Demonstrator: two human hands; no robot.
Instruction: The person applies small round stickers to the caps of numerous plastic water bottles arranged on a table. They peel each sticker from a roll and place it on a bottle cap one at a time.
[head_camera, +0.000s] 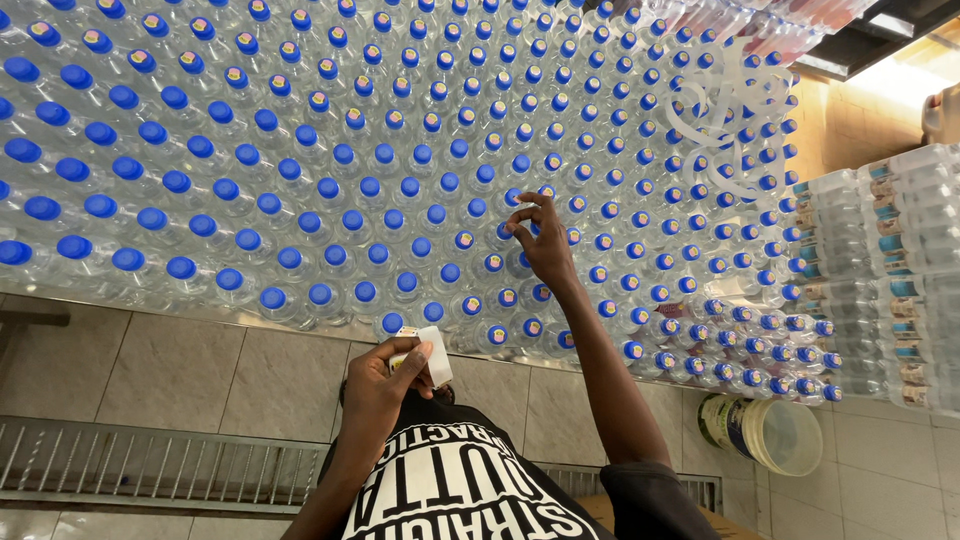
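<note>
A big field of clear plastic bottles with blue caps (330, 190) fills the upper view, standing packed in rows. My right hand (543, 243) reaches out over the bottles, fingertips touching a cap near the middle; some caps around it carry small round stickers. My left hand (385, 378) is held close to my chest, fingers closed on a small white strip of stickers (436, 357).
A tiled floor (180, 370) with a metal drain grate (140, 465) lies at lower left. A white bucket (765, 430) sits on the floor at right. Shrink-wrapped bottle packs (880, 270) are stacked on their sides at right. Loose white plastic strips (725, 110) lie on the bottles.
</note>
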